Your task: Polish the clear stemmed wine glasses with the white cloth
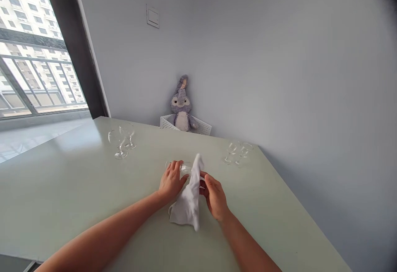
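Near the middle of the table, my left hand [172, 180] is wrapped round a clear stemmed glass [186, 168], which lies on its side just above the tabletop or on it; I cannot tell which. A white cloth [187, 203] hangs at the glass's right end and drapes down toward me. Against the cloth's right side, my right hand [215, 194] has its fingers curled, pressing the fabric to the glass. The cloth hides the end of the glass behind it.
Two stemmed glasses [120, 143] stand upright at the back left, and two more glasses [231, 152] at the back right. Behind the pale green table [139, 230], a plush toy [181, 110] sits in a white perforated basket [203, 128]. Walls border the back and right.
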{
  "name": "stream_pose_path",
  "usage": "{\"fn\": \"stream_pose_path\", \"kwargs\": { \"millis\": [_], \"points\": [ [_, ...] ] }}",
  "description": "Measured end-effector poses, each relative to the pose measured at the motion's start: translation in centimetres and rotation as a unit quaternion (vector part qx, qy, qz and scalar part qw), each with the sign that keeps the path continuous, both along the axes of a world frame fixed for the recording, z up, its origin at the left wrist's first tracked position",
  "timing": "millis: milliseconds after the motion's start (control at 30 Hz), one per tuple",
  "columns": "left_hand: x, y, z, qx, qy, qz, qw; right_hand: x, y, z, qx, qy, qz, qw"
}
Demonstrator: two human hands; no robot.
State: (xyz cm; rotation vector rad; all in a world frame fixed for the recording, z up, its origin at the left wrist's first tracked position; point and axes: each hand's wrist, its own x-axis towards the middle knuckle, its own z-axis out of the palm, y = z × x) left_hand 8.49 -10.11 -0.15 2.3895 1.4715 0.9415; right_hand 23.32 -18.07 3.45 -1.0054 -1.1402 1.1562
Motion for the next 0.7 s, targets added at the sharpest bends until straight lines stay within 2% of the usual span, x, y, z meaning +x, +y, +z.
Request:
{"fn": "stream_pose_path", "kwargs": {
  "millis": [67, 167, 300, 433, 533, 633, 700],
  "points": [
    [-0.4, -0.2, -0.1, 0.008, 0.010, -0.006, 1.000, -0.4, -0.2, -0.2, 0.056, -0.107, 0.003, 0.993],
    [-0.8, -0.7, 0.1, 0.028, 0.034, -0.020, 0.999, -0.6, -0.1, -0.7, 0.109, -0.246, -0.022, 0.963],
    [-1.0, -1.5, 0.9, 0.057, 0.071, -0.039, 0.995, -1.0, -0.1, -1.6, 0.107, -0.311, -0.021, 0.944],
    [-1.2, -2.0, 1.2, 0.090, 0.097, -0.064, 0.989, -1.5, -0.3, -2.5, 0.057, -0.250, 0.041, 0.966],
    [-1.6, -1.8, 1.0, 0.130, 0.109, -0.080, 0.982, -1.6, -0.2, -2.8, 0.021, -0.170, 0.053, 0.984],
    [-2.0, -1.2, 1.1, 0.214, 0.117, -0.098, 0.965, -1.4, 0.4, -2.5, -0.051, -0.013, 0.031, 0.998],
    [-2.4, -0.7, 1.5, 0.272, 0.117, -0.119, 0.948, -1.1, 0.7, -2.0, -0.112, 0.112, 0.026, 0.987]
  ]
}}
